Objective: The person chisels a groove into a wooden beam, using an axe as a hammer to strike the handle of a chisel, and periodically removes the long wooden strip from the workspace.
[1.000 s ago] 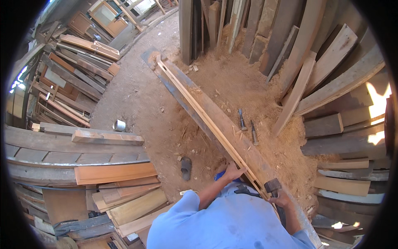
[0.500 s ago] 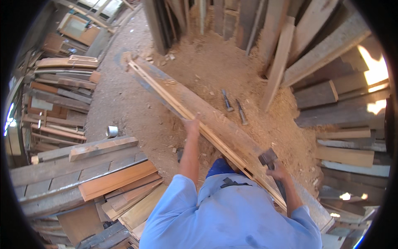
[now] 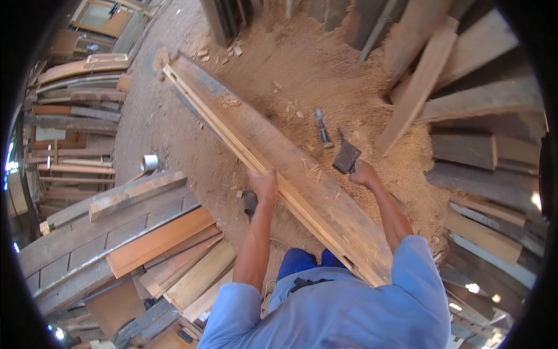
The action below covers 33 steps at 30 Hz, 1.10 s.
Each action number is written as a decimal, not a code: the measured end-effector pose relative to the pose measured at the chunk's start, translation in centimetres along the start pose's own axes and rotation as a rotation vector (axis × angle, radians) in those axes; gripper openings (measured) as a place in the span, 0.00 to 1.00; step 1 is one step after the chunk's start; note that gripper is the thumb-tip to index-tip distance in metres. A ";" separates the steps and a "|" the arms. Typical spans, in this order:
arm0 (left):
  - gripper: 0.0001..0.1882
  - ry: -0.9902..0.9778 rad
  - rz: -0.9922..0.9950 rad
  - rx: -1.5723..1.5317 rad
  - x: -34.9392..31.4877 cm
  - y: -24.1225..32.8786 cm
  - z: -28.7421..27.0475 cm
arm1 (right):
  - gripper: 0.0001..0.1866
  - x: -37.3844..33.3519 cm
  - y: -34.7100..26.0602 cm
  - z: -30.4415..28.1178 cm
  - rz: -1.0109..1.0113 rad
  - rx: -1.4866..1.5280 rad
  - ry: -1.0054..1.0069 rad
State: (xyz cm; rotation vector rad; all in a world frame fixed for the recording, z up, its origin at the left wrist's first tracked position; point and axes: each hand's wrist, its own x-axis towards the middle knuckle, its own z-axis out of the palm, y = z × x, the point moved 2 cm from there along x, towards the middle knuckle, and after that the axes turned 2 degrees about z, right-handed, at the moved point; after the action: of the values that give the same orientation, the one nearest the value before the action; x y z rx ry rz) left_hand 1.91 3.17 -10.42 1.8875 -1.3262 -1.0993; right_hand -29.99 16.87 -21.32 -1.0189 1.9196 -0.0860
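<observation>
My left hand (image 3: 264, 185) is wrapped round a long, narrow wooden rail (image 3: 224, 136) that has slots cut near its ends. This rail lies along the left side of a wide, worn plank (image 3: 296, 166) that slants across the view. My right hand (image 3: 363, 173) grips a dark, block-headed mallet (image 3: 347, 158) just beyond the plank's right edge. Close beside the mallet a chisel (image 3: 323, 129) lies on the sawdust. A second slim tool (image 3: 341, 136) is mostly hidden behind the mallet head.
Sawdust and chips cover the ground (image 3: 279, 87). Boards are stacked at lower left (image 3: 160, 241), with a white tin (image 3: 150, 162) behind them. Thick timbers (image 3: 418, 87) lean at the far right. A dark rounded object (image 3: 249, 203) is beside my left forearm.
My right hand has moved forward and left with the mallet, from the plank's near end to beside the chisels. My left hand stays on the rail. The view has shifted slightly.
</observation>
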 end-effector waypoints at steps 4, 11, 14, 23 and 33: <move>0.29 0.047 -0.060 0.105 -0.7 0.6 -0.2 | 0.32 11.0 -2.0 4.7 -0.079 -0.073 -0.139; 0.29 0.053 -0.039 0.074 -1.0 0.0 0.2 | 0.28 27.3 -1.6 12.3 -0.293 -0.172 -0.172; 0.30 0.035 -0.017 0.010 -1.0 0.9 0.8 | 0.27 28.9 -1.0 14.1 -0.348 -0.208 -0.150; 0.29 0.047 0.019 0.036 -1.0 1.7 0.4 | 0.32 16.7 -3.4 7.3 -0.110 0.045 -0.035; 0.31 0.049 -0.120 0.042 -4.0 3.1 0.9 | 0.17 -3.0 -0.5 -0.5 -0.005 0.550 0.092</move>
State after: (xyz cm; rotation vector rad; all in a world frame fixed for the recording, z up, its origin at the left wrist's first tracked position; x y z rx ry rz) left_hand -0.99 5.92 -7.18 2.0343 -1.2311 -1.0843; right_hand -29.46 18.40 -18.75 -0.6531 1.8239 -0.6358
